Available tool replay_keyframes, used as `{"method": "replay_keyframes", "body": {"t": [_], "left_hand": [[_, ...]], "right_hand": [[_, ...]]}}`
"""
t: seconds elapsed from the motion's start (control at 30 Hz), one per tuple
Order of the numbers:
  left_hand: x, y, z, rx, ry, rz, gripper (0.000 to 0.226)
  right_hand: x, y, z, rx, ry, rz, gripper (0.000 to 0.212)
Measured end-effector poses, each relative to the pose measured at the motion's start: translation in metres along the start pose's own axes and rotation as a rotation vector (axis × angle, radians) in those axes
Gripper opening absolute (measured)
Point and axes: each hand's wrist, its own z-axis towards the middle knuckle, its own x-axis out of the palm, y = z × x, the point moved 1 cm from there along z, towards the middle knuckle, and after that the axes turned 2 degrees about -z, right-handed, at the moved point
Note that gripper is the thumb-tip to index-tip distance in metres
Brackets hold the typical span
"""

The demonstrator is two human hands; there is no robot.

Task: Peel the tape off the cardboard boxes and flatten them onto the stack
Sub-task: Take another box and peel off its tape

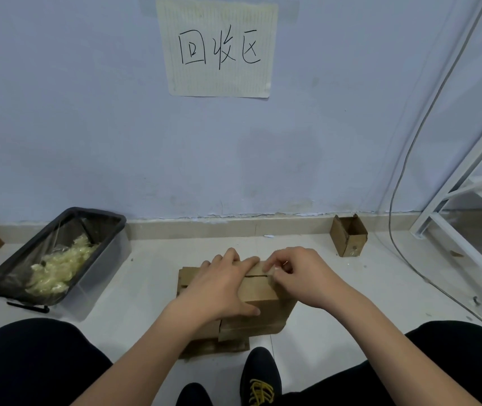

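Cardboard, brown, is the chief material before us: one closed cardboard box [258, 291] sits on top of a stack of flattened boxes [204, 344] on the pale floor [146, 276], directly ahead of our knees and short of the wall.

Item: our left hand [222, 285]. It lies flat across the box top with fingers straight and spread, thumb down the near face, pressing the box onto the stack.

Item: our right hand [298, 273]. Its fingers are curled at the top seam near the box's right edge, and the fingertips [274, 269] pinch at something small there. We take it to be the end of the tape [272, 273], though the strip itself is too clear and small to make out fully.

Item: a second small box [348, 235], open at the top, stands well apart to the right, against the skirting.

Item: a black-rimmed clear bin [58, 256] lined with a thin bag, on the floor to the left, holding a heap of crumpled yellowish tape [58, 266].

Item: a lined paper sign [219, 48] with handwritten characters, fixed to the pale blue wall [73, 127] above the stack.

Item: a white metal rack [462, 200] at the right edge, with a grey cable [400, 186] hanging down beside it to the floor.

Item: our dark trousers [29, 361] and one black shoe with yellow laces [260, 379] at the bottom edge, touching the stack.
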Motion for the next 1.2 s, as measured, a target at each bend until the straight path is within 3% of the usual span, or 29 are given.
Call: {"method": "replay_keyframes", "body": {"t": [0.17, 0.33, 0.43, 0.6, 0.73, 0.87, 1.1, 1.2], "left_hand": [[-0.007, 0.014, 0.002, -0.051, -0.018, -0.027, 0.1], [-0.007, 0.016, 0.001, -0.045, -0.017, -0.01, 0.099], [-0.004, 0.012, 0.002, -0.036, -0.011, 0.028, 0.099], [-0.003, 0.011, 0.002, -0.051, 0.018, 0.071, 0.099], [-0.001, 0.006, 0.0, -0.06, 0.009, 0.098, 0.099], [0.003, -0.002, 0.0, -0.048, 0.001, 0.113, 0.105], [0.005, -0.007, 0.001, -0.011, -0.032, 0.139, 0.108], [0.006, -0.005, 0.004, -0.01, -0.015, 0.112, 0.107]], "right_hand": [[-0.016, -0.009, 0.001, 0.051, -0.071, -0.055, 0.025], [-0.016, -0.013, 0.001, 0.032, -0.059, -0.035, 0.009], [-0.012, -0.013, 0.003, 0.076, -0.051, -0.06, 0.013], [-0.007, -0.009, 0.007, -0.063, -0.07, -0.282, 0.014], [-0.003, -0.007, 0.006, -0.035, -0.042, -0.164, 0.014], [0.0, -0.007, 0.004, -0.067, -0.018, -0.142, 0.029], [-0.004, -0.003, 0.002, -0.063, 0.035, -0.005, 0.013], [-0.005, -0.004, 0.001, -0.016, 0.092, 0.005, 0.018]]}}
